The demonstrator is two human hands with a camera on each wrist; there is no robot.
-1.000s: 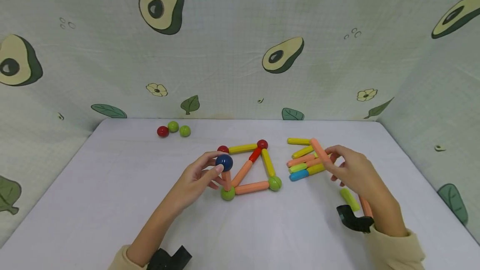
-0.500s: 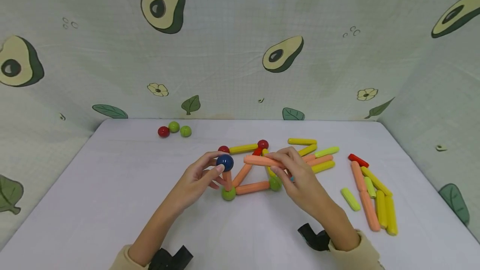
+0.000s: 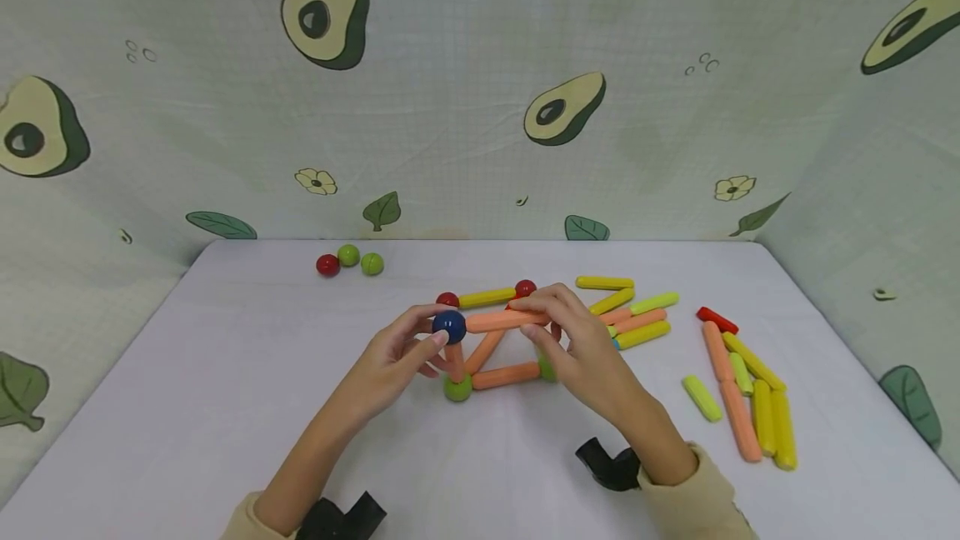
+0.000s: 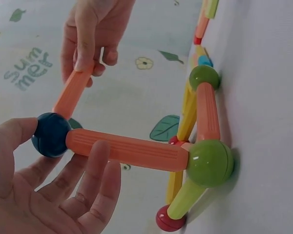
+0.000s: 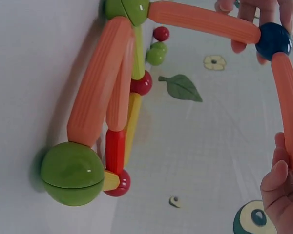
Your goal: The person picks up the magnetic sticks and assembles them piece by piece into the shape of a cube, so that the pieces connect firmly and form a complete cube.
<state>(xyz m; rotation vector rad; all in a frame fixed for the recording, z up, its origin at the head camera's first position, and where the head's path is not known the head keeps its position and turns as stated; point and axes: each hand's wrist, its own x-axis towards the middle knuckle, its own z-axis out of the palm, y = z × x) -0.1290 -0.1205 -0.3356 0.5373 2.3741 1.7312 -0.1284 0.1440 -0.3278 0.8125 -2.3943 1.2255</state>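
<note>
My left hand [image 3: 393,361] pinches a dark blue ball [image 3: 449,327] between thumb and fingers. Below that ball an orange stick [image 4: 129,148] stands upright on a green corner ball [image 4: 210,163]. With its fingertips my right hand [image 3: 585,348] holds another orange stick [image 3: 491,322] level; the stick's left end meets the blue ball. Underneath lies a four-sided frame of sticks and balls, with red balls [image 3: 447,300] at the back, green balls at the front and an orange-and-red diagonal [image 3: 485,349]. My right hand covers part of its right side in the head view.
Loose yellow, orange and light green sticks [image 3: 643,334] lie right of the frame. Farther right is another group of sticks, with a red one [image 3: 717,320] at its back. A red ball [image 3: 327,265] and two green balls [image 3: 372,264] sit at the back left.
My right hand has carried the orange stick left from the loose sticks, turning it level until its end reached the blue ball. My left hand has stayed at the blue ball.
</note>
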